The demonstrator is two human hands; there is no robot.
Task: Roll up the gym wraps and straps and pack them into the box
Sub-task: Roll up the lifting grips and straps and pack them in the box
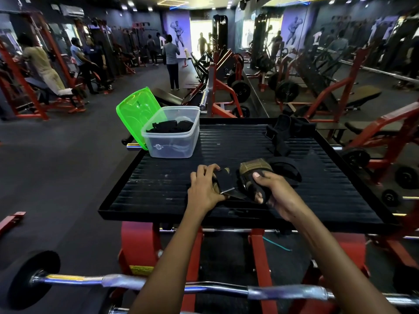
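Black ribbed worktop [226, 141]: a rimmed platform on a red frame, seen from the head view; all the task's things are carried on it.
Clear plastic box [172, 141]: stood at the far left corner of the worktop, with dark rolled wraps [170, 126] already lying inside.
Green lid [136, 114]: translucent, leaned upright against the left side of the box.
Olive and black wrap [251, 175]: held at the near middle of the worktop, well apart from the box; a black strap end with a metal buckle [227, 191] is stretched leftward from it.
Left hand [204, 189]: the fingers are curled over the black strap end, which is pinched and pressed down against the worktop.
Right hand [275, 196]: the fingers are wrapped round the bundled part of the wrap, the thumb laid on top.
Black straps [280, 134]: left loose at the far right of the worktop, untouched.
Curl bar [140, 285]: chromed, lying across the foreground below the forearms.
Background: red machines, weight plates and several people are seen on the gym floor.
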